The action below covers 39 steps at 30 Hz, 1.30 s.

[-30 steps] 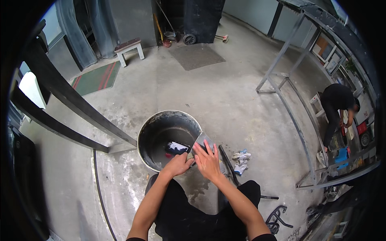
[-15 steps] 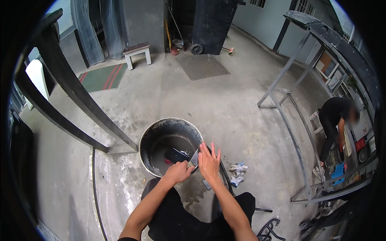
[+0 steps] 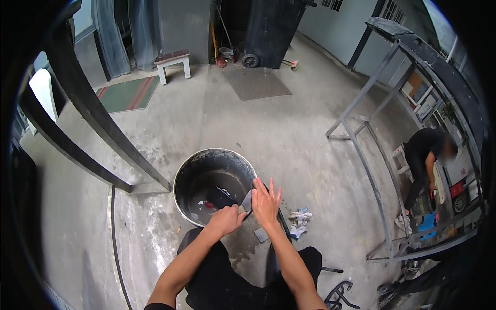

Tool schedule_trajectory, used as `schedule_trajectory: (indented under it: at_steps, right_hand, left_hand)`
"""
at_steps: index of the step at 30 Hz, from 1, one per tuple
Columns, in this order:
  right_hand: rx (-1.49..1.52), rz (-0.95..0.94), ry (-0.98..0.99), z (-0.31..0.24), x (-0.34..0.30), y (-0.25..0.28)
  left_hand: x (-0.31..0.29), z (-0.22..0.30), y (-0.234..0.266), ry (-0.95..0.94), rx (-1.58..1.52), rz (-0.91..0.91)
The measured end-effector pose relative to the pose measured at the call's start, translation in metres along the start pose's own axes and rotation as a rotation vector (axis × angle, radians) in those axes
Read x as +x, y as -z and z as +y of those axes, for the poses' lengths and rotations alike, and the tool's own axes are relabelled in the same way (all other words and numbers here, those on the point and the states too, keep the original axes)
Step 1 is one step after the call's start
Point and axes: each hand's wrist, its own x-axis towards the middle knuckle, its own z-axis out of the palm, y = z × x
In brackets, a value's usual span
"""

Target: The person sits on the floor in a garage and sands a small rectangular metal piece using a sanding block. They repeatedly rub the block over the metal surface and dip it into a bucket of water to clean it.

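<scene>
My left hand (image 3: 225, 221) is closed around the light-coloured handle of a flat-bladed tool (image 3: 247, 200). Its broad metal blade points up and right, over the near right rim of a round black tub (image 3: 182, 205). Beside the blade is my right hand (image 3: 266, 204), its fingers stretched out and apart; whether it touches the blade is hard to tell. Murky liquid stands in the tub, with a small red thing (image 3: 209, 205) and a dark object with a pale edge (image 3: 226, 193) in it. My left forearm slants in from below.
A grey block (image 3: 261, 235) and white-and-blue gloves (image 3: 299, 222) lie by the tub. Dark curved beams (image 3: 98, 116) stand at left, a metal frame (image 3: 356, 139) at right. Behind that frame another person (image 3: 424, 155) bends over. A stool (image 3: 173, 64) and wheeled bin (image 3: 271, 36) stand far off.
The view has shifted slightly. Less of the dark object in the tub shows above the liquid. Both hands keep nearly the same pose, the left still on the tool.
</scene>
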Motion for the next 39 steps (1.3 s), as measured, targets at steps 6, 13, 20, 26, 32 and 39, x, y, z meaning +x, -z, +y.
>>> schedule_trajectory:
  at_steps: [6,13,20,26,32,39]
  right_hand:
    - [0.057,-0.057,0.106,-0.006,-0.031,0.007]
    - [0.074,-0.034,0.087,-0.014,-0.04,0.001]
    - [0.091,-0.028,-0.005,-0.018,-0.017,0.001]
    - [0.531,-0.001,-0.093,0.002,-0.03,0.017]
    - [0.481,0.136,-0.168,0.023,0.008,0.04]
    - [0.526,-0.082,-0.015,-0.028,-0.021,-0.009]
  left_hand:
    - [-0.007,-0.001,-0.003,0.019,0.011,0.028]
    - [-0.008,-0.006,-0.009,0.005,0.001,0.066]
    - [-0.006,-0.001,-0.003,0.023,0.025,0.004]
    - [-0.003,0.003,-0.005,0.026,0.052,0.025]
    - [-0.005,0.009,0.003,0.034,0.054,0.035]
    - [0.003,-0.002,-0.003,0.005,0.028,0.06]
